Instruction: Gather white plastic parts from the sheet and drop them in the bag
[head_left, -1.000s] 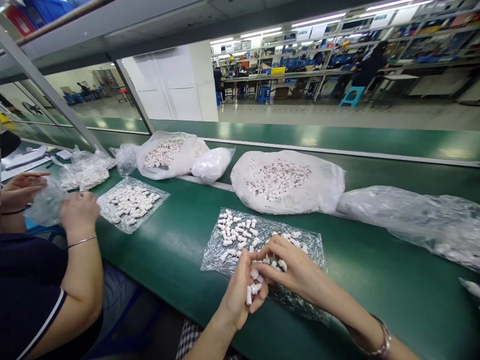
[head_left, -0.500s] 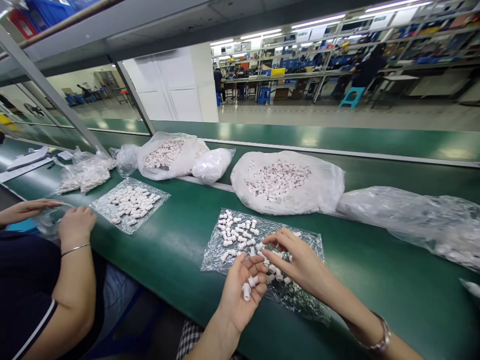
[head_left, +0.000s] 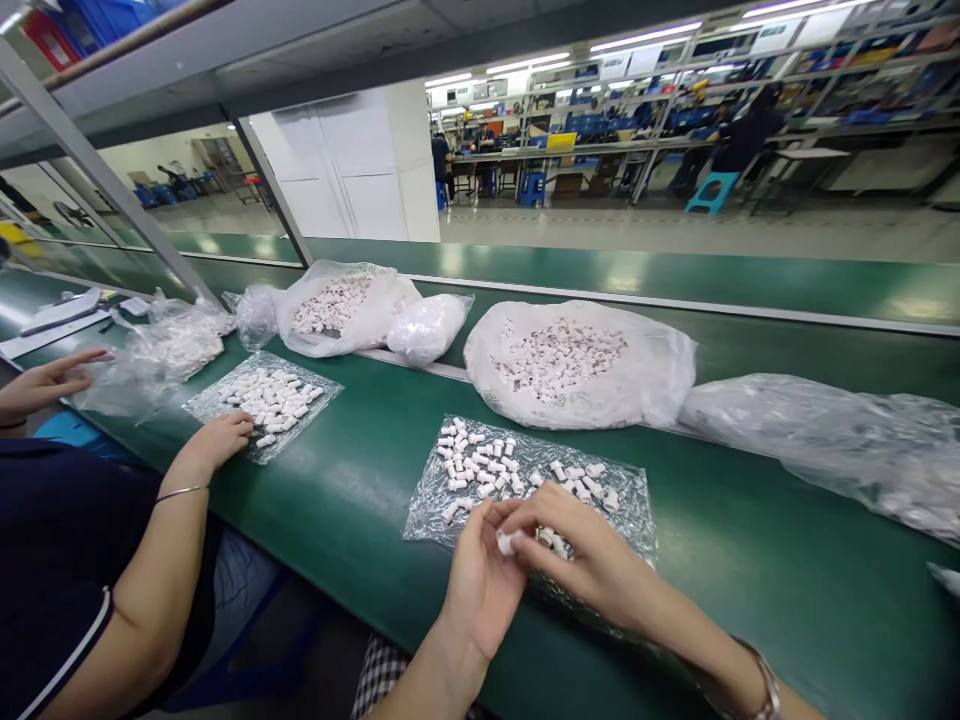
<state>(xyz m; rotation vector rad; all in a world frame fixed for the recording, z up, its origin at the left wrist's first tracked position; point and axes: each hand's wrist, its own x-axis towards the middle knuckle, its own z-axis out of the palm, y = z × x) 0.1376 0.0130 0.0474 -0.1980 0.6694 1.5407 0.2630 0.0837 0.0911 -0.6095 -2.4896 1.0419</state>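
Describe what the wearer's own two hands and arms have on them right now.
Both forearms are bare, with no sleeves and no gloves. The right hand has a metallic wristband at the wrist. The left hand shows no jewellery that I can see.

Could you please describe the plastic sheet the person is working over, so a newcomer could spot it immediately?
On the green bench, look just in front of the big white bag of parts. The clear plastic sheet lies flat there under both hands; unlike the co-worker's sheet further left, its white pieces are scattered thinly.
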